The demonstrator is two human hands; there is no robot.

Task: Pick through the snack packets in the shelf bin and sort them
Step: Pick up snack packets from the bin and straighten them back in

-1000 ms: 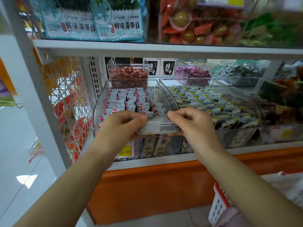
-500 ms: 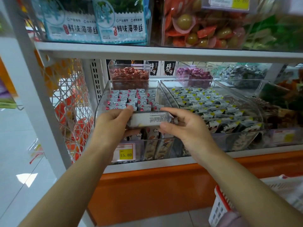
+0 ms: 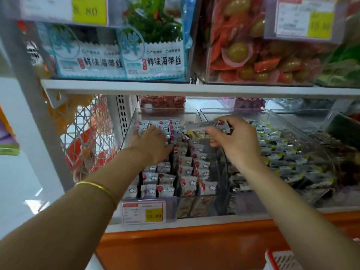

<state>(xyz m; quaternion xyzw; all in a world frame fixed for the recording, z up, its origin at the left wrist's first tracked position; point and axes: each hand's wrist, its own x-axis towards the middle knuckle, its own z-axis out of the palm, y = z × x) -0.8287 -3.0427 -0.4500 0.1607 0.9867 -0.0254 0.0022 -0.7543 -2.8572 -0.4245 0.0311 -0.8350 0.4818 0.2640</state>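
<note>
While right hand (image 3: 236,142) pinches packets (image 3: 202,131), tag (image 3: 144,212) reads 15.80; bags (image 3: 153,55): 鲜味海带丝.

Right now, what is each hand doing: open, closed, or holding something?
Left hand: open, fingers flat on the packet rows.
Right hand: pinching loose snack packets.

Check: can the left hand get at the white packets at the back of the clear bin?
Probably yes: the left hand lies inside the open-topped clear bin, fingertips at the back packets.
</note>
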